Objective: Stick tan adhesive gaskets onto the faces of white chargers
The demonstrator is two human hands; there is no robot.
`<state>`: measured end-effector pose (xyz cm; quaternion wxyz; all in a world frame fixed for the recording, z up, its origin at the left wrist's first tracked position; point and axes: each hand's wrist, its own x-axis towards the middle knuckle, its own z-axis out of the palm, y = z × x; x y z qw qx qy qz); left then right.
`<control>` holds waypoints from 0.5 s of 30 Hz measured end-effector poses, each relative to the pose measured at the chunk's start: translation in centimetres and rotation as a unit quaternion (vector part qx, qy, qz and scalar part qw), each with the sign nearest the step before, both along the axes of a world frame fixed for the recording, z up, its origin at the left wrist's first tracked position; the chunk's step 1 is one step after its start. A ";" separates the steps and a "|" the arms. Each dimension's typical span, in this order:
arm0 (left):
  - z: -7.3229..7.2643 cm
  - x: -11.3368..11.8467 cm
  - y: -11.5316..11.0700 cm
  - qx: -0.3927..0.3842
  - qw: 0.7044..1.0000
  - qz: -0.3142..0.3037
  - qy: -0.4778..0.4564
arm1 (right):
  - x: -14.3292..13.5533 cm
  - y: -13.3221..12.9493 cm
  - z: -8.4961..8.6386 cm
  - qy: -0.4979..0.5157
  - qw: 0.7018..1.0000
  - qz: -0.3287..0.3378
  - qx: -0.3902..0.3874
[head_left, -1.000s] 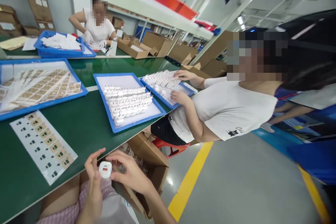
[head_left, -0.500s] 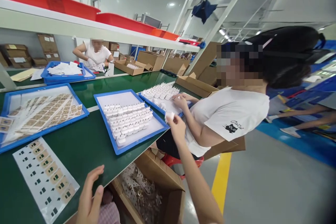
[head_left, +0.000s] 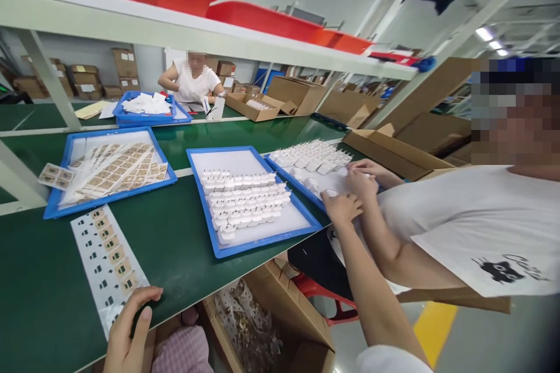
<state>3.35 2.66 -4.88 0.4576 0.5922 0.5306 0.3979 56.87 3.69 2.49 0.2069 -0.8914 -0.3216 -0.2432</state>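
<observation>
My right hand [head_left: 343, 208] reaches over the near edge of a blue-rimmed tray [head_left: 297, 179] in front of a co-worker. Its fingers are closed around a small white plastic part [head_left: 331, 192], partly hidden by them. More white parts [head_left: 311, 154] with thin pins stand in rows in that tray. My left hand [head_left: 131, 323] is open and holds nothing, thumb and fingers apart, by the lower end of a sticker sheet [head_left: 98, 268]. Tan stickers with dark cut-outs run along one side of this sheet.
A second blue tray [head_left: 266, 239] bears rows of white parts. Another tray [head_left: 56, 207] holds tan sticker sheets [head_left: 118, 169]. The co-worker's hands [head_left: 365, 178] work close to my right hand. Below the table edge stands a cardboard box [head_left: 301, 315] with scraps. Another person sits opposite.
My right hand has carried the white part forward, from beside the table edge to the co-worker's tray. The view has turned left. My left hand stays open near the sticker sheet.
</observation>
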 end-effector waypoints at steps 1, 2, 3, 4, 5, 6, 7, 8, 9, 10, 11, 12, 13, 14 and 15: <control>-0.1 -0.1 0.0 0.018 1.000 -0.004 0.003 | -0.4 0.0 -0.4 -0.002 1.000 0.002 0.011; -0.2 -0.3 0.1 0.038 0.999 -0.007 0.010 | -1.1 -0.1 -0.8 -0.004 1.000 0.012 0.022; -0.3 -0.5 0.2 0.065 0.998 -0.009 0.023 | -2.3 -0.4 -1.1 -0.006 0.999 0.029 0.030; -0.4 -0.7 0.4 0.102 0.994 -0.008 0.042 | -3.8 -0.8 -1.3 -0.016 0.997 0.064 0.039; -0.4 -1.1 0.7 0.147 0.987 -0.003 0.066 | -5.8 -1.4 -1.3 -0.031 0.992 0.114 0.050; -0.3 -1.6 1.2 0.191 0.977 0.003 0.098 | -8.2 -2.1 -1.2 -0.047 0.982 0.172 0.063; -0.2 -2.2 1.7 0.233 0.963 0.018 0.137 | -10.8 -2.7 -1.0 -0.089 0.951 0.279 0.102; -0.1 -3.1 2.4 0.260 0.949 0.035 0.176 | -13.6 -3.4 -0.7 -0.113 0.910 0.378 0.130; 0.1 -4.0 3.1 0.260 0.939 0.043 0.222 | -16.3 -3.9 -0.3 -0.120 0.866 0.466 0.139; 0.2 -5.1 3.8 0.248 0.931 0.040 0.264 | -19.0 -4.2 0.1 -0.108 0.823 0.541 0.135; 0.4 -6.2 4.5 0.224 0.928 0.024 0.297 | -21.6 -4.2 0.4 -0.075 0.784 0.602 0.129; 0.5 -7.3 5.1 0.194 0.927 -0.005 0.321 | -24.0 -3.9 0.6 -0.034 0.751 0.648 0.122; 0.6 -8.3 5.7 0.165 0.924 -0.036 0.344 | -26.3 -3.3 0.5 0.010 0.722 0.681 0.117; 0.7 -9.1 6.1 0.139 0.919 -0.064 0.364 | -28.4 -2.5 0.3 0.056 0.699 0.704 0.109; 0.8 -9.7 6.4 0.119 0.913 -0.092 0.379 | -30.3 -1.6 -0.2 0.098 0.681 0.719 0.095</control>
